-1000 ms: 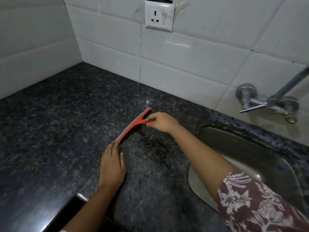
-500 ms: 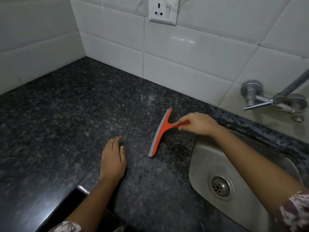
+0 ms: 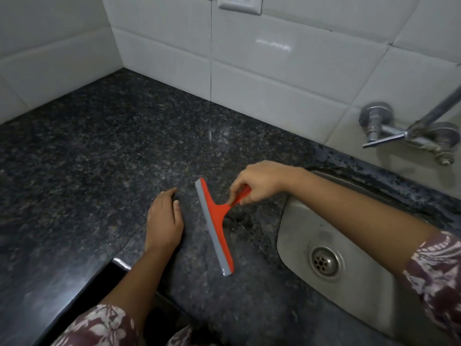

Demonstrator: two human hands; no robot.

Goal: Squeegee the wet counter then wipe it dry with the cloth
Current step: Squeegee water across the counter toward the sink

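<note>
An orange squeegee [image 3: 217, 218] with a grey rubber blade lies edge-down on the dark speckled granite counter [image 3: 104, 151]. My right hand [image 3: 259, 182] grips its short handle from the right, over the strip of counter beside the sink. My left hand [image 3: 163, 221] rests flat on the counter, palm down, a little left of the blade and not touching it. A wet patch shows on the counter just right of the blade. No cloth is in view.
A steel sink [image 3: 336, 260] with a round drain sits at the right. A wall tap [image 3: 409, 131] hangs above it on white tiles. A wall socket [image 3: 239, 3] is at the top. The counter's front edge [image 3: 82, 293] runs along the lower left.
My right hand has drawn the squeegee nearer to me and turned it, so the blade now runs almost straight toward me. My left hand has stayed flat on the counter.
</note>
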